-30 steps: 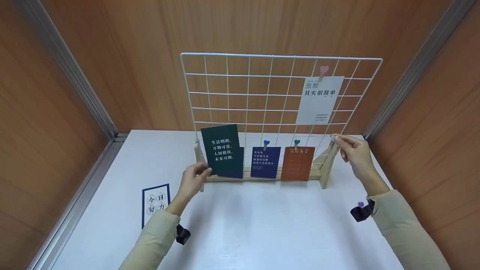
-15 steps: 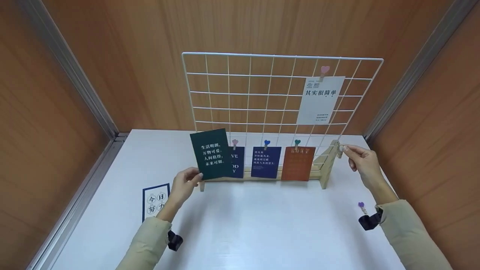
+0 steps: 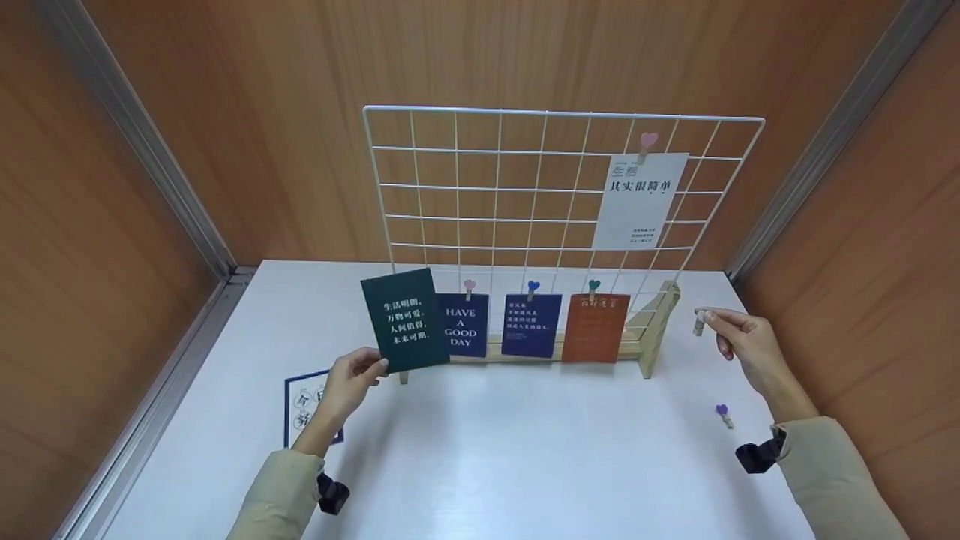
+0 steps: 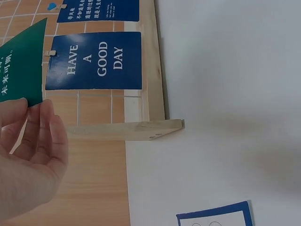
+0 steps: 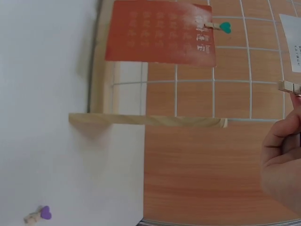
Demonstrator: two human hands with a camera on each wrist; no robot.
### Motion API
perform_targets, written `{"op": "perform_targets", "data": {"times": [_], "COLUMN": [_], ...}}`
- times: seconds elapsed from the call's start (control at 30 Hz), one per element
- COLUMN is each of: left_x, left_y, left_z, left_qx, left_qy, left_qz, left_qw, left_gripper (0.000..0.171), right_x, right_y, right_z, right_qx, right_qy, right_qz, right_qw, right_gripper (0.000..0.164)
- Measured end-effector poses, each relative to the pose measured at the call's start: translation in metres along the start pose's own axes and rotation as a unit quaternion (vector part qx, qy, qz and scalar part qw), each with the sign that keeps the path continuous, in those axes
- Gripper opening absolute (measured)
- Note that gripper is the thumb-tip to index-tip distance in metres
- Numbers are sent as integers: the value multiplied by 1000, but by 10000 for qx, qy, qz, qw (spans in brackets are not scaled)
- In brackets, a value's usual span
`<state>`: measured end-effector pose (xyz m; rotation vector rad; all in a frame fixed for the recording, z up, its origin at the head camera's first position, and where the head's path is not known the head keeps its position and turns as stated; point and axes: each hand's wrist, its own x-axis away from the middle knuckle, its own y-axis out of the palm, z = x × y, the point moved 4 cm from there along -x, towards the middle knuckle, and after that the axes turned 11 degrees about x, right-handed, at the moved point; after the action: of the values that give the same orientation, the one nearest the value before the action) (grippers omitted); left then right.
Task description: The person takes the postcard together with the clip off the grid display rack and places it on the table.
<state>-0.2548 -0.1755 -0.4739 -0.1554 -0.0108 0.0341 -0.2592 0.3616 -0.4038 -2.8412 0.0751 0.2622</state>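
Note:
My left hand (image 3: 349, 384) pinches a dark green card (image 3: 406, 319) with white lettering by its lower left corner. The card is slightly tilted, in front of the left end of a white wire grid rack (image 3: 551, 113) on a wooden stand. My right hand (image 3: 752, 351) pinches a small wooden clothespin (image 3: 699, 323) to the right of the stand, apart from the grid. Clipped low on the grid are a navy "HAVE A GOOD DAY" card (image 3: 466, 325), another navy card (image 3: 532, 325) and an orange card (image 3: 596, 328). Higher up at the right hangs a white card (image 3: 640, 211).
On the white table (image 3: 517, 457) lies a blue-bordered card (image 3: 296, 386), partly covered by my left forearm. A clothespin with a purple heart (image 3: 723, 411) lies near my right wrist. Wood-grain panels (image 3: 247, 150) enclose the back and sides.
My left hand has drawn the green card left and down, uncovering the "HAVE A GOOD DAY" card. My right hand has moved right and down with its clothespin, away from the rack.

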Motion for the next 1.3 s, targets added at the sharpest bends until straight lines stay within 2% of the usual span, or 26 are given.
{"op": "perform_targets", "data": {"times": [0.57, 0.8, 1.07, 1.23, 1.3], "left_x": [11, 16, 24, 28, 18], "left_y": [-24, -33, -43, -51, -60], "left_z": [-23, -29, -37, -43, -73], "left_qx": [161, 265, 384, 411, 451], "left_qy": [-328, -473, -638, -695, -605], "left_qz": [100, 159, 238, 293, 297], "left_qw": [9993, 9984, 9969, 9963, 9967], "left_gripper": [19, 23, 25, 25, 30], "right_x": [9, 14, 16, 18, 19], "right_y": [-17, -20, -25, -27, -27], "right_z": [29, 31, 43, 48, 51], "right_qx": [190, 333, 652, 613, 583], "right_qy": [463, 686, 879, 943, 959], "right_qz": [-332, -503, -526, -561, -561], "right_qw": [9982, 9958, 9926, 9921, 9921], "right_gripper": [20, 23, 23, 24, 23]}}
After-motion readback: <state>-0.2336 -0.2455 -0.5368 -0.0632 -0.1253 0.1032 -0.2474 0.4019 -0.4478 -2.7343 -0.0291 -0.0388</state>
